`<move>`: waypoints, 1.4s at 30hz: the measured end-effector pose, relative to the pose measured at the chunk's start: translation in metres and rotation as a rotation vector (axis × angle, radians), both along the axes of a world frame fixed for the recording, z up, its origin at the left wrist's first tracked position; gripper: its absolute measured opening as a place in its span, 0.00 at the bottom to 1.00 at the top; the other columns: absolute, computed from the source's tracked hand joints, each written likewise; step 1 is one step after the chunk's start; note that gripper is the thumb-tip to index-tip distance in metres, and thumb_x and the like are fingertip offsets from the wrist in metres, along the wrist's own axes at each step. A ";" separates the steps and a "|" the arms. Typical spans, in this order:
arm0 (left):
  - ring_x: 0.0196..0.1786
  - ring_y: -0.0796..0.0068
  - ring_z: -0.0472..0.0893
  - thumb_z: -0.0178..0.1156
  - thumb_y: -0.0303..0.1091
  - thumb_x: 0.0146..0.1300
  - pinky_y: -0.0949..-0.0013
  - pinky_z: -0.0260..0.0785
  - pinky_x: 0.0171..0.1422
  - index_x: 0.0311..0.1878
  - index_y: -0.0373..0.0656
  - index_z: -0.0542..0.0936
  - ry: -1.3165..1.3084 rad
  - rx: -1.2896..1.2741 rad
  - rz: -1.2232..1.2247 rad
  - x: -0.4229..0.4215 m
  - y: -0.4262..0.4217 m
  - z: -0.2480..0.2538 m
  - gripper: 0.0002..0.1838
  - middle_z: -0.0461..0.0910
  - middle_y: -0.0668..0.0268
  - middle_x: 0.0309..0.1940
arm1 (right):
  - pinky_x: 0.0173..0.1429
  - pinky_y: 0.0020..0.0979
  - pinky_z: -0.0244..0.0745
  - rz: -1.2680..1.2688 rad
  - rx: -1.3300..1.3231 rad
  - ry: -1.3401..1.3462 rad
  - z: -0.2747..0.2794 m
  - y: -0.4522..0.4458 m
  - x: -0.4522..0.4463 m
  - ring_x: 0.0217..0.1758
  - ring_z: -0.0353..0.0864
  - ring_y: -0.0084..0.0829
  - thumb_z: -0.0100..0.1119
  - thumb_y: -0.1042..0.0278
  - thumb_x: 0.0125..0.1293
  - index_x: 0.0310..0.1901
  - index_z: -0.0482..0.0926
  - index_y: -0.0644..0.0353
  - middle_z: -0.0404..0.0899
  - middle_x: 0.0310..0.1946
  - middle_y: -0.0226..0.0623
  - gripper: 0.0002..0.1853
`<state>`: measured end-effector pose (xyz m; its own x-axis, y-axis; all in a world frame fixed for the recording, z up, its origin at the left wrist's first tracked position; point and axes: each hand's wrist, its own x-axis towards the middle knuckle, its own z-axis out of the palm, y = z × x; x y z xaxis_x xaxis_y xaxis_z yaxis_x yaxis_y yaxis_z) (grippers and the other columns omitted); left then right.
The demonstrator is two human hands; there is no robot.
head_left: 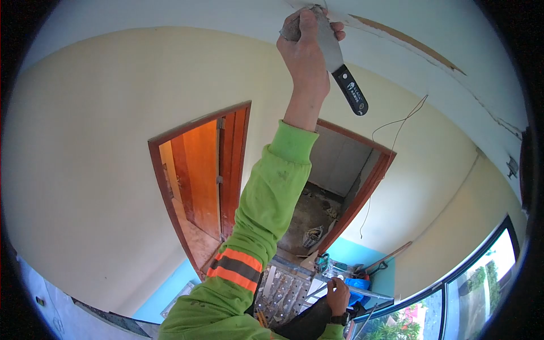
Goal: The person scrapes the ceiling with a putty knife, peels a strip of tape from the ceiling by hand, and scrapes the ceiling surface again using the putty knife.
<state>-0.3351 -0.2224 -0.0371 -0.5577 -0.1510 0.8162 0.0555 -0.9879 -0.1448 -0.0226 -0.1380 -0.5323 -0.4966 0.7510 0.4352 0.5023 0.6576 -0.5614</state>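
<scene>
My left hand is raised to the ceiling at the top of the view. It grips a putty knife by its grey metal blade, thumb in front and fingertips behind. The knife's black handle points down to the right. A grey lump shows at the left side of this hand, near the ceiling. Lower down, my right hand, with a dark watch at the wrist, has its fingers curled beside a grey metal bar. What it holds is hidden.
A cracked ceiling edge has a brown strip exposed. Thin wires hang at the right. Two doorways with red-brown frames stand ahead. Below are a cluttered surface, a blue item, a long wooden handle and windows.
</scene>
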 end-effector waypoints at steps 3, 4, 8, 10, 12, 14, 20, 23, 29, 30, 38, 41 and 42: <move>0.30 0.68 0.82 0.52 0.35 0.74 0.65 0.79 0.35 0.47 0.32 0.72 -0.003 0.003 0.030 0.002 0.004 -0.001 0.13 0.79 0.59 0.36 | 0.41 0.42 0.77 0.012 -0.005 0.010 0.001 0.000 0.002 0.36 0.84 0.44 0.62 0.65 0.62 0.41 0.82 0.63 0.84 0.33 0.44 0.10; 0.30 0.69 0.82 0.52 0.35 0.74 0.65 0.79 0.36 0.47 0.32 0.72 -0.008 -0.008 0.099 0.001 0.005 -0.001 0.12 0.79 0.59 0.36 | 0.42 0.43 0.77 0.020 -0.016 -0.001 0.003 0.000 0.002 0.37 0.84 0.46 0.62 0.67 0.62 0.43 0.81 0.63 0.84 0.33 0.45 0.11; 0.31 0.70 0.82 0.52 0.34 0.74 0.66 0.79 0.37 0.48 0.32 0.72 0.002 0.008 0.230 -0.004 0.013 0.000 0.12 0.80 0.61 0.36 | 0.42 0.45 0.76 0.028 -0.007 -0.012 0.000 0.000 0.001 0.37 0.83 0.49 0.61 0.68 0.62 0.45 0.80 0.63 0.83 0.33 0.47 0.12; 0.31 0.70 0.82 0.52 0.34 0.74 0.66 0.79 0.37 0.48 0.33 0.72 0.004 0.053 0.213 -0.006 0.016 0.002 0.11 0.79 0.61 0.36 | 0.42 0.45 0.76 0.027 -0.015 -0.016 0.001 -0.002 0.000 0.37 0.83 0.49 0.61 0.68 0.62 0.44 0.80 0.63 0.83 0.33 0.47 0.11; 0.31 0.70 0.83 0.52 0.33 0.74 0.67 0.79 0.37 0.48 0.33 0.71 0.009 0.097 0.193 -0.002 0.014 0.003 0.11 0.79 0.61 0.35 | 0.42 0.46 0.76 0.021 -0.023 -0.019 0.002 -0.004 0.000 0.38 0.83 0.49 0.61 0.68 0.62 0.44 0.80 0.62 0.82 0.33 0.47 0.11; 0.33 0.69 0.83 0.51 0.35 0.75 0.66 0.79 0.37 0.48 0.34 0.71 -0.024 0.077 0.053 0.001 0.009 0.004 0.11 0.79 0.60 0.36 | 0.42 0.46 0.76 0.021 -0.030 -0.006 0.004 -0.005 0.000 0.38 0.83 0.49 0.61 0.67 0.62 0.44 0.80 0.62 0.82 0.33 0.47 0.11; 0.37 0.66 0.83 0.49 0.42 0.76 0.64 0.80 0.40 0.47 0.35 0.72 0.226 0.083 -1.566 -0.015 -0.002 0.001 0.16 0.79 0.58 0.37 | 0.42 0.47 0.75 0.023 -0.026 -0.036 0.004 -0.001 0.004 0.37 0.82 0.50 0.60 0.66 0.63 0.44 0.79 0.62 0.82 0.33 0.47 0.11; 0.37 0.64 0.83 0.48 0.43 0.76 0.63 0.80 0.41 0.48 0.35 0.72 0.171 -0.004 -1.307 -0.013 0.001 -0.010 0.17 0.79 0.56 0.40 | 0.42 0.47 0.76 0.026 -0.009 -0.029 0.005 -0.003 0.002 0.37 0.82 0.51 0.60 0.66 0.63 0.44 0.79 0.62 0.82 0.33 0.47 0.12; 0.40 0.65 0.83 0.50 0.42 0.75 0.66 0.80 0.37 0.50 0.34 0.71 0.075 0.024 -0.391 0.000 0.008 -0.010 0.17 0.78 0.55 0.45 | 0.44 0.47 0.76 0.032 -0.017 -0.027 0.002 -0.001 0.003 0.38 0.82 0.52 0.59 0.66 0.63 0.46 0.80 0.62 0.83 0.34 0.48 0.12; 0.40 0.65 0.83 0.50 0.42 0.75 0.66 0.80 0.37 0.50 0.34 0.71 0.076 0.024 -0.389 0.002 0.007 -0.010 0.17 0.78 0.55 0.45 | 0.44 0.47 0.76 0.029 -0.020 -0.012 0.002 -0.001 0.002 0.38 0.82 0.52 0.59 0.67 0.63 0.46 0.80 0.62 0.83 0.34 0.48 0.12; 0.39 0.67 0.83 0.55 0.36 0.73 0.66 0.80 0.44 0.49 0.34 0.75 -0.022 -0.047 -0.011 0.004 0.004 0.000 0.13 0.80 0.58 0.41 | 0.45 0.47 0.77 0.028 -0.015 -0.027 -0.001 0.001 0.003 0.40 0.82 0.51 0.60 0.67 0.63 0.46 0.80 0.61 0.83 0.35 0.48 0.12; 0.38 0.67 0.83 0.55 0.36 0.73 0.66 0.80 0.43 0.49 0.34 0.75 -0.044 -0.023 0.070 0.004 0.007 0.000 0.13 0.80 0.58 0.42 | 0.44 0.47 0.77 0.028 -0.004 -0.011 -0.003 0.002 0.001 0.39 0.82 0.51 0.60 0.67 0.62 0.45 0.80 0.61 0.82 0.34 0.48 0.12; 0.38 0.67 0.83 0.55 0.36 0.73 0.66 0.80 0.43 0.49 0.34 0.75 -0.044 -0.022 0.069 0.005 0.007 0.000 0.13 0.80 0.58 0.42 | 0.44 0.47 0.76 0.027 0.000 -0.004 -0.004 0.002 0.001 0.39 0.82 0.51 0.60 0.66 0.62 0.45 0.80 0.61 0.82 0.34 0.47 0.12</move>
